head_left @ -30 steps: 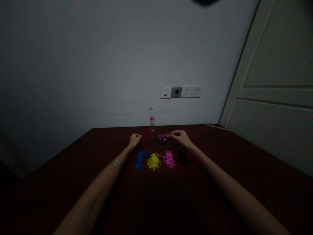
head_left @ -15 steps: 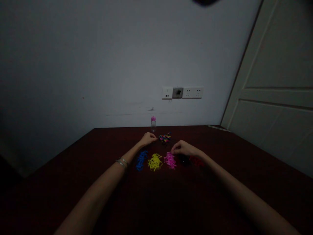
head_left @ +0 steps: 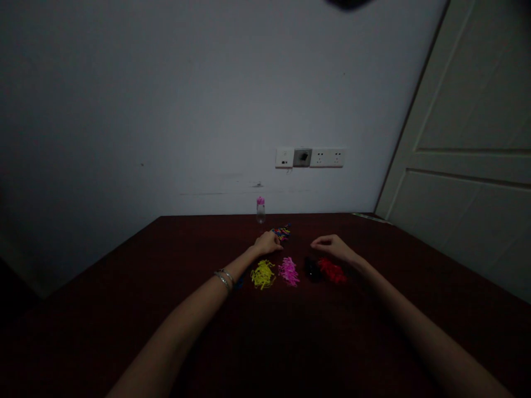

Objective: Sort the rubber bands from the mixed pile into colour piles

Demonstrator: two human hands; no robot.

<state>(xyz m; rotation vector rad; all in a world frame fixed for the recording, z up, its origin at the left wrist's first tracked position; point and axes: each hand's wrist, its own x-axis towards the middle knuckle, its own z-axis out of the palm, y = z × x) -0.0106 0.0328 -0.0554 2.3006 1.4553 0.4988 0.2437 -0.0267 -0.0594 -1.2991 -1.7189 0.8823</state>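
Observation:
My left hand (head_left: 269,243) reaches to the front edge of a mixed-colour pile of small rubber bands (head_left: 284,232), its fingers bent together. Whatever lies between those fingertips is too small and dark to make out. To the right, my right hand (head_left: 335,248) hovers behind the red bands (head_left: 332,271), thumb and fingertips drawn into a pinch, the contents unclear. In a row lie yellow bands (head_left: 263,275), pink bands (head_left: 289,272) and a black pile (head_left: 312,269). My left forearm hides most of the blue bands (head_left: 239,283).
A small clear bottle with a pink top (head_left: 260,210) stands at the back of the dark red table (head_left: 199,232). Behind it rises a pale wall with sockets (head_left: 327,157). A white panelled door (head_left: 468,166) is at the right.
My left hand has moved right, against the mixed pile, and its forearm now covers the blue bands. My right hand has gone from the pink bands rightward and uncovered the black and red piles.

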